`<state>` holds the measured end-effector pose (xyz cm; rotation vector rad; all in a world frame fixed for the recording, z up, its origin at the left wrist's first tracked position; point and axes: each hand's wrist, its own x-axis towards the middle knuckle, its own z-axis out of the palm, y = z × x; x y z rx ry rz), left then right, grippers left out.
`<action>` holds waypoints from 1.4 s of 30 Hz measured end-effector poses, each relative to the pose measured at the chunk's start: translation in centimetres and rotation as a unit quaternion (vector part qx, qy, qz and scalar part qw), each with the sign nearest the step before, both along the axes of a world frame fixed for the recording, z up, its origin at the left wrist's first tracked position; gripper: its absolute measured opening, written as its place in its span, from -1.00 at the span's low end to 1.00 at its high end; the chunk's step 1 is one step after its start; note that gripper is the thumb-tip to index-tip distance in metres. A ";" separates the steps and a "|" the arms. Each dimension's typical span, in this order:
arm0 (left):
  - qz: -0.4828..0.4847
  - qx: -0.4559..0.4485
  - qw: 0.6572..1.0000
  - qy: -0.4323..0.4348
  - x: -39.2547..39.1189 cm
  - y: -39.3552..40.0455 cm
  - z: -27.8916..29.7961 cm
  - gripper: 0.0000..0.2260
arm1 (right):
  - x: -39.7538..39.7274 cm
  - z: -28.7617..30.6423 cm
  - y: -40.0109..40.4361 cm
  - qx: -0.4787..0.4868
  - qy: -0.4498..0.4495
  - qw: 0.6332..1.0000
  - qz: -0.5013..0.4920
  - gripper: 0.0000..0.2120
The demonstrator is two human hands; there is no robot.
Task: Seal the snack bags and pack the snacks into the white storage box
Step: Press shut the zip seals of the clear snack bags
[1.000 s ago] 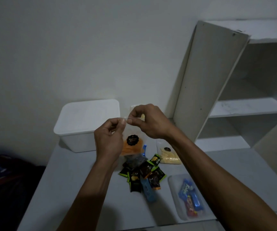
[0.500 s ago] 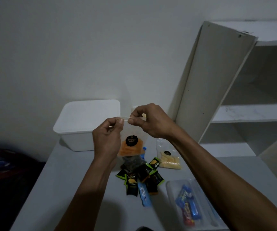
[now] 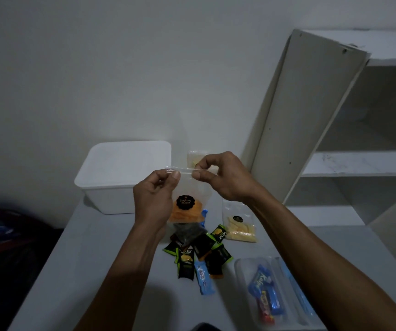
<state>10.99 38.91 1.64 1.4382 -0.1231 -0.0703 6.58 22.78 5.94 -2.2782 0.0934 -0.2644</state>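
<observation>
Snack bag (image 3: 187,206) — top strip pinched shut between left hand (image 3: 155,199) and right hand (image 3: 221,177), in front of white storage box (image 3: 120,177) — sealing underway; next, probably pressing along the strip.

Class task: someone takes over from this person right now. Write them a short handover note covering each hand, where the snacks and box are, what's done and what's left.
Left hand and right hand: both pinch the top strip of the orange chip bag, held above the table.
White storage box: at the back left, lid on.
On the table: yellow snack bag, small dark packets, clear tray of bars.
Done: nothing packed that shows.
Left: finish sealing, open the box, pack everything.
</observation>
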 end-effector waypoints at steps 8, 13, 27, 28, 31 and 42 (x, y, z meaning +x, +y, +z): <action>-0.008 -0.026 0.999 0.033 0.1 0.0 0.0 -0.93 | -0.8 -0.7 -0.2 0.131 0.016 0.990 -0.040 -0.90; -0.014 -0.037 0.998 0.042 0.2 0.1 -0.1 -0.93 | -1.0 -1.1 -0.1 0.248 0.020 0.967 -0.054 -0.89; -0.014 -0.056 0.996 0.062 0.3 0.8 0.0 -0.92 | -1.4 -1.3 0.0 0.316 -0.003 0.945 -0.088 -0.89; -0.017 -0.055 0.996 0.064 0.3 0.8 0.0 -0.92 | -1.4 -1.4 0.0 0.318 -0.003 0.944 -0.086 -0.89; -0.018 -0.058 0.995 0.080 0.5 0.9 -0.3 -0.94 | -1.6 -1.4 0.0 0.307 0.001 0.949 -0.078 -0.92; 0.005 -0.080 0.992 0.097 0.9 0.9 -0.3 -0.90 | -1.7 -1.8 0.0 0.246 -0.021 0.964 -0.098 -0.89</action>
